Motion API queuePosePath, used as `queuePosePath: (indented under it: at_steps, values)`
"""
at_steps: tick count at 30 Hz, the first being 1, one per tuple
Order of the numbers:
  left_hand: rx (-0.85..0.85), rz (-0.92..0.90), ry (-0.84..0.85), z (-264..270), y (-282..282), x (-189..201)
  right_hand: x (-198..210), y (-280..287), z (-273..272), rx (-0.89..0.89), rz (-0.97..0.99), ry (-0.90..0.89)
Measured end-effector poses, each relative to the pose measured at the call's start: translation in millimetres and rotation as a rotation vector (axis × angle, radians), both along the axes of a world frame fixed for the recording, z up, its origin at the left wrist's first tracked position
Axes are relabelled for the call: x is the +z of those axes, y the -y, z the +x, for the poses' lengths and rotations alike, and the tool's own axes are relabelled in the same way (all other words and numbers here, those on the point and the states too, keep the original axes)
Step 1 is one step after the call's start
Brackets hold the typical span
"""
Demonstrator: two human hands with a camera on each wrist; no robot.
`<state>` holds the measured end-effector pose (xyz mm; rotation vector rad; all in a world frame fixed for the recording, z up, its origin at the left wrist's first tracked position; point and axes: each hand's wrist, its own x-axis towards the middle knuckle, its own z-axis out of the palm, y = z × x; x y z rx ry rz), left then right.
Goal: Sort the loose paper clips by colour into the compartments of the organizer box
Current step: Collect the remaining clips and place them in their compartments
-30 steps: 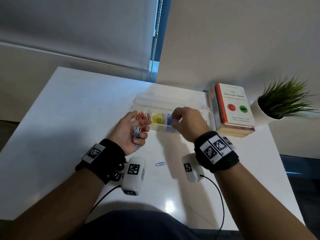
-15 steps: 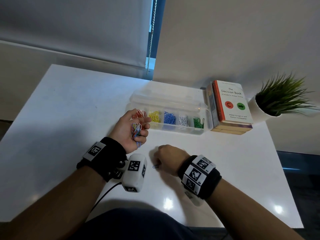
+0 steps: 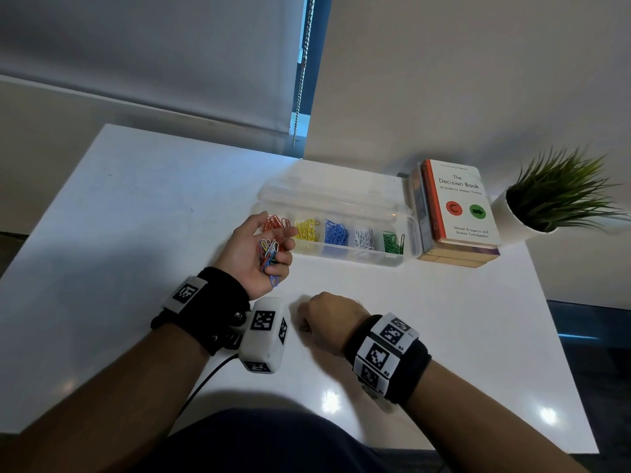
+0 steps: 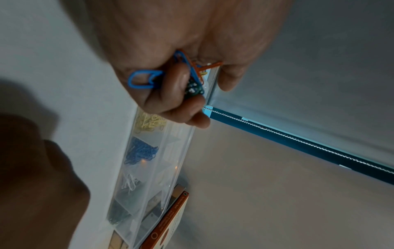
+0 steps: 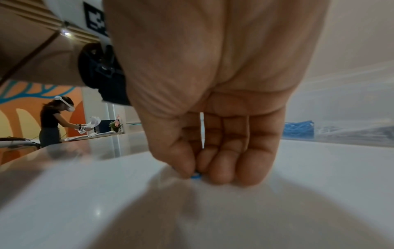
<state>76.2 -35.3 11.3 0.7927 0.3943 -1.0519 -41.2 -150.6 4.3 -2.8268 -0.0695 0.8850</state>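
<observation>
The clear organizer box [image 3: 408, 218] lies at the back of the white table, its compartments holding red, yellow, blue, white and green clips from left to right. My left hand [image 3: 254, 254] is held palm up just in front of the box's left end, fingers curled round a bunch of mixed-colour paper clips [image 3: 268, 252] [image 4: 187, 74]. My right hand [image 3: 324, 319] is down on the table nearer to me, its thumb and fingers pinching a blue paper clip [image 5: 196, 176] against the tabletop. In the head view the hand hides that clip.
A stack of books [image 3: 454, 213] lies right of the box, and a potted plant [image 3: 560, 196] stands at the far right. A window blind with a bead chain [image 3: 302, 73] hangs behind the table. Another person [image 5: 53, 121] works at a distant counter.
My right hand left the box's blue compartment, came back toward me and dropped onto the lone blue clip on the table. The left hand stayed put with its bunch.
</observation>
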Motion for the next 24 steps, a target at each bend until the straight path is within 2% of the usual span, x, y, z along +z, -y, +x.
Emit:
queuePosePath:
  at_steps: [5,11,14,18,20,24]
  values:
    - [0.005,0.005,0.003,-0.5,-0.2,-0.7,-3.0,-1.8,0.9,-0.021,-0.001,-0.024]
    - [0.000,0.006,0.002,-1.4,1.4,-1.0,-1.8,1.1,-2.6,0.010,0.032,0.031]
    - [0.005,-0.007,-0.003,0.4,2.1,-0.4,16.1,22.2,9.7,-0.178,0.090,0.143]
    - [0.001,-0.011,-0.004,0.7,4.8,2.2,40.1,61.4,41.9,-0.507,0.149,0.399]
    - [0.006,-0.016,-0.002,0.5,6.3,3.8,41.6,73.3,56.5,-0.565,0.154,0.447]
    - [0.013,-0.037,-0.002,2.2,8.3,5.1,34.7,81.8,71.0,-0.619,0.157,0.428]
